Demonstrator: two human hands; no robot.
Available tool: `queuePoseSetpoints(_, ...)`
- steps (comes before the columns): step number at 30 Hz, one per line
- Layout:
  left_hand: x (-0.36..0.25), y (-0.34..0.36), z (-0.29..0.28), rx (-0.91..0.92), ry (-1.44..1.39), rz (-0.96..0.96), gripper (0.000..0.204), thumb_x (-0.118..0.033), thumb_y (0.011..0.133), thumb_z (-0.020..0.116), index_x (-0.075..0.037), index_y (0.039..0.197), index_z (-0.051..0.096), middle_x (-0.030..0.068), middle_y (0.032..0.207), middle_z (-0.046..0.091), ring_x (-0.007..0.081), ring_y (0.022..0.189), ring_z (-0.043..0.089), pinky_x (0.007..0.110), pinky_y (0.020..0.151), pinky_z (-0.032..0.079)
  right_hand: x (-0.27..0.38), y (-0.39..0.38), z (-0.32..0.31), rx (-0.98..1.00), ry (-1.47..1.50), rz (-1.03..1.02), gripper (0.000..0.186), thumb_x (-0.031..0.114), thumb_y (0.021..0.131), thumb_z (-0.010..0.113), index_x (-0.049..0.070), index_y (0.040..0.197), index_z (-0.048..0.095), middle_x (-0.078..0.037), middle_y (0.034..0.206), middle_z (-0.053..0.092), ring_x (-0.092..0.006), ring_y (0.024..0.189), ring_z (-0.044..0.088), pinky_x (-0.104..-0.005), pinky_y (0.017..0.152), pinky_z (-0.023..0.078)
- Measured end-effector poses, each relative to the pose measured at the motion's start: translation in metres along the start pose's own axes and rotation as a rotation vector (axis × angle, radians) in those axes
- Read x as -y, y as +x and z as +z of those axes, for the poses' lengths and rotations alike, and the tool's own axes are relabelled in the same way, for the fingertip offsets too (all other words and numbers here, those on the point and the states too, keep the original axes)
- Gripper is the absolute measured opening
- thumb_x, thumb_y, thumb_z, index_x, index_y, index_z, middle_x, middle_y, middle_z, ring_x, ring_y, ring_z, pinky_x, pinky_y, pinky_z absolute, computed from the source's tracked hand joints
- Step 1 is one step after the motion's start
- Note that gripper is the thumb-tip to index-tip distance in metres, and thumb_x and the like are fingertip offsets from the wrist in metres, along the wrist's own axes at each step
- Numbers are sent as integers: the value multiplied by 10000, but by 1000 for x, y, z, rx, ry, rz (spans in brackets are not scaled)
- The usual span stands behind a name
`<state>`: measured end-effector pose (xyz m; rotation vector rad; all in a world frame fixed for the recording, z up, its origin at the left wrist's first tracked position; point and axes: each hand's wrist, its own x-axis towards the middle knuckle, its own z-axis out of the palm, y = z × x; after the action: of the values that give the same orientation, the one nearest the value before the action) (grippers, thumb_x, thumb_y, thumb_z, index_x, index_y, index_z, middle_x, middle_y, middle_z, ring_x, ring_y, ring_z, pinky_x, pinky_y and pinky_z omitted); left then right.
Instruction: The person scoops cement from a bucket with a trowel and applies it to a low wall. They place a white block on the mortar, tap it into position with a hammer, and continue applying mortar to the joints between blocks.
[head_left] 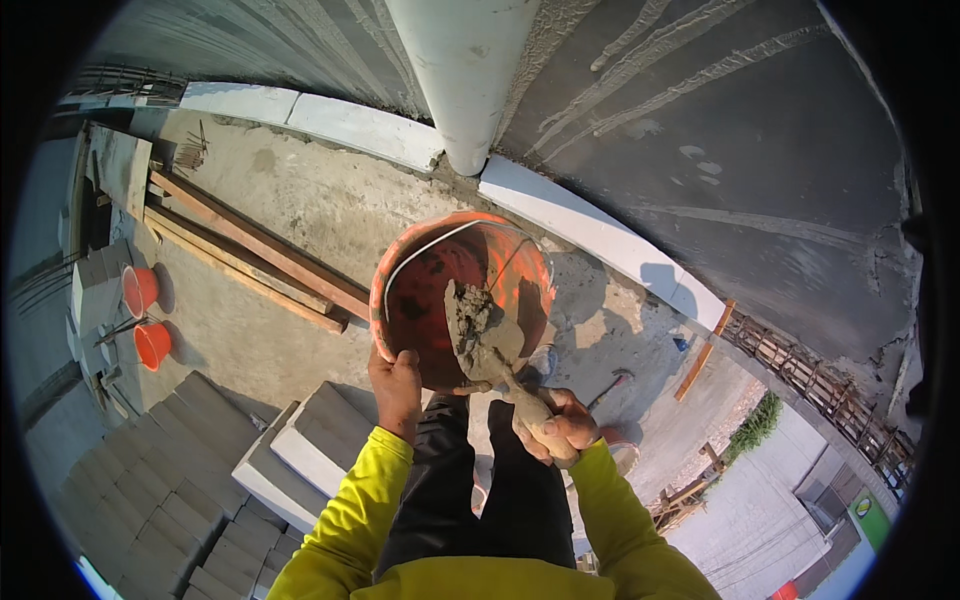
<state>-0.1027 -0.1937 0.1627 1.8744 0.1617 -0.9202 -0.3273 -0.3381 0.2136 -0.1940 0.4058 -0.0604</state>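
An orange bucket (400, 262) with a thin wire handle is held up in front of me, its inside smeared with grey mortar. My left hand (397, 388) grips its near left rim. In my right hand (560, 428) is a trowel (500, 350), fingers wrapped round its thick, mortar-caked handle. The trowel's blade lies over the bucket's mouth and carries a lump of wet mortar (476, 312). Part of the bucket's inside is hidden behind the blade.
A white pipe (465, 80) stands ahead, between dark walls with pale block courses (600, 235) at their foot. Long wooden beams (250, 250) lie to the left, near two small orange buckets (152, 345). Stacked blocks (150, 480) fill the lower left. A hammer-like tool (612, 385) lies on the right.
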Motion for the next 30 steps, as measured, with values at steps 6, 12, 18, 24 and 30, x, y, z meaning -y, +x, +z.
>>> queuePoseSetpoints(6, 61, 22, -77, -362, -272, -232, 305, 24, 798, 550, -8, 1095, 610, 15, 903, 607, 126, 752, 566, 279, 706, 483, 96, 23, -21, -611, -895, -252, 599, 89, 811, 708, -52, 1359, 511, -147, 948, 639, -230, 784, 659, -334, 630, 555)
queuePoseSetpoints(12, 124, -10, -182, -603, -129, -264, 423, -16, 779, 567, -9, 1198, 628, 69, 1013, 682, 197, 876, 648, 323, 812, 522, 85, 74, -102, -901, -1560, -429, 491, 90, 845, 659, -26, 1307, 541, -191, 1051, 681, -267, 928, 678, -360, 838, 538)
queuePoseSetpoints(18, 149, -21, -251, -861, 25, -267, 323, -78, 754, 590, 15, 1043, 701, 137, 909, 723, 263, 828, 695, 375, 810, 538, -8, -9, -116, -731, -1468, 80, 452, 105, 823, 687, -38, 1225, 539, -76, 760, 606, -157, 590, 611, -324, 514, 507)
queuePoseSetpoints(24, 122, 17, -316, -906, 592, -274, 234, -121, 762, 595, 11, 928, 693, 242, 927, 712, 439, 910, 676, 480, 833, 523, -10, -31, -114, -854, -1419, 553, 297, 150, 774, 696, -14, 992, 579, -104, 750, 619, -170, 595, 635, -345, 527, 524)
queuePoseSetpoints(30, 103, 36, -362, -738, 841, -278, 301, -168, 836, 652, -139, 1132, 692, 136, 1054, 659, 359, 1001, 646, 477, 855, 533, -9, -36, -106, -926, -1638, 620, 319, 156, 744, 697, -13, 983, 570, -116, 732, 627, -208, 553, 638, -359, 508, 536)
